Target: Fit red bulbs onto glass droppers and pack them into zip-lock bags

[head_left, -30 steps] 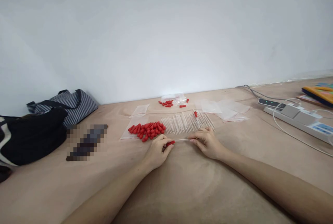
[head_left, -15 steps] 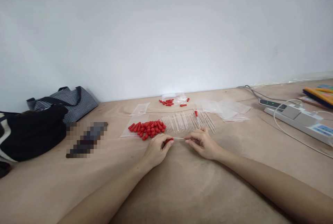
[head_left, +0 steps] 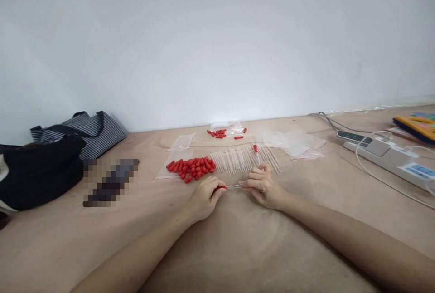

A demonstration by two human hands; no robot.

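Observation:
My left hand [head_left: 206,197] is closed on a red rubber dropper bulb [head_left: 224,187], mostly hidden by the fingers. From the bulb a thin clear dropper tube [head_left: 233,187] runs level to my right hand [head_left: 263,188], whose thumb and fingers pinch its other end. Whether the tube sits inside the bulb cannot be made out. Just beyond my left hand lies a heap of red bulbs [head_left: 195,167]. A row of clear tubes [head_left: 234,160] is spread past my right hand, with one red-capped dropper [head_left: 255,149] lying on it.
Several more red bulbs [head_left: 219,133] lie near the wall by a plastic bag [head_left: 227,127]. Flat clear bags [head_left: 299,143] are at the right. A white power strip [head_left: 390,161] with cables stands far right. A striped bag [head_left: 105,134] and a black bag [head_left: 41,175] are left.
Both hands have come slightly nearer to me, with the bulb and tube between them. The gap between the hands is a little smaller.

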